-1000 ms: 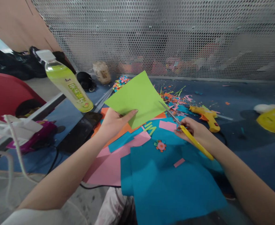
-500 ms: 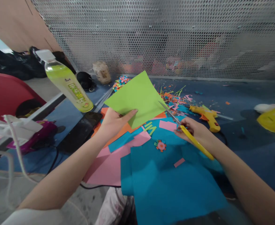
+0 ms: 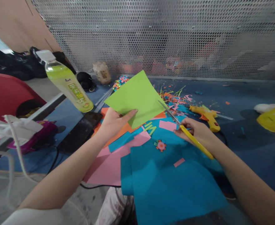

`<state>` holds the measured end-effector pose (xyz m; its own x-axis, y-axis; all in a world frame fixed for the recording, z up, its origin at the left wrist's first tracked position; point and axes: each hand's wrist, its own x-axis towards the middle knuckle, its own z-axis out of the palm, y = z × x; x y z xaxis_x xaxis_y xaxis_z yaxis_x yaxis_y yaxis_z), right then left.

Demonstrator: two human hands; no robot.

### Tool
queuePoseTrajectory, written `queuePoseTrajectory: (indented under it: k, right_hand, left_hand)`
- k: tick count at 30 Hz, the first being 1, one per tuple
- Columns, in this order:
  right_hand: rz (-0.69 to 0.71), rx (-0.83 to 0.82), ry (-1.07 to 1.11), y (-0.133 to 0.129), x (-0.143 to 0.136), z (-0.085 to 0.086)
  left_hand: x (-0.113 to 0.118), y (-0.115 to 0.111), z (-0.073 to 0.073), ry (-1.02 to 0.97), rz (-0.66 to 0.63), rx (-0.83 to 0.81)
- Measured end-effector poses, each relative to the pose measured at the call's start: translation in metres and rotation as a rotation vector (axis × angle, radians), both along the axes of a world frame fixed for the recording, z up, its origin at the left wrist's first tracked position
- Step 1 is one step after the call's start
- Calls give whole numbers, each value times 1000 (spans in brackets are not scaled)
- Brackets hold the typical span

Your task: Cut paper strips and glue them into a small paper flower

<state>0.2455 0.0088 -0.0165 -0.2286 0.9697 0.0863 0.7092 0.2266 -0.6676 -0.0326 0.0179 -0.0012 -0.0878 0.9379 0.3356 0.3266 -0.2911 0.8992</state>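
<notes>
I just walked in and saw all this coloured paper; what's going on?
A person's left hand holds a green sheet. The right hand holds scissors, blades at the sheet's right corner. A paper flower lies on blue paper below; a glue gun lies beside scraps.

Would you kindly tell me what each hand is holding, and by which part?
Left hand: the green sheet, by its lower-left edge, thumb on top. Right hand: the scissors, by the yellow handles.

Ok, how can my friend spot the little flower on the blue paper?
Find the big blue paper below the held green sheet. The flower lies on its upper part. Unlike the plain pink strip nearby, it has colourful petals around a pink middle.
</notes>
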Motion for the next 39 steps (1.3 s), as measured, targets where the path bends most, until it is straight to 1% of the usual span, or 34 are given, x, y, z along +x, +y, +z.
queuePoseTrajectory:
  k: [3, 6, 12, 15, 18, 22, 27, 31, 36, 39]
  right_hand:
    - [-15, -9, -72, -1, -1, 2]
    - [-32, 7, -87, 0, -2, 2]
    - [-47, -36, -61, 1, -2, 1]
    - [-23, -29, -33, 1, -2, 1]
    - [1, -27, -9, 0, -1, 1]
    - [-8, -17, -37, 0, 0, 1]
    - [-3, -10, -47, -1, -2, 4]
    - [-7, -20, -51, -2, -3, 5]
    - [3, -31, -20, -2, -1, 3]
    - [17, -35, -7, -2, -1, 3]
  left_hand:
    - [0, 0, 0, -4, 4, -3]
    - [0, 0, -1, -4, -2, 2]
    - [-3, 2, -3, 13, -22, -1]
    - [-2, 2, -4, 15, -34, -7]
    - [0, 1, -4, 2, -48, -16]
    - [2, 0, -3, -13, -80, -23]
    - [1, 0, -3, -28, -70, -37]
    - [2, -1, -3, -46, -87, -39]
    - [3, -2, -2, -29, -98, -46]
    - [4, -4, 0, -19, -133, -58]
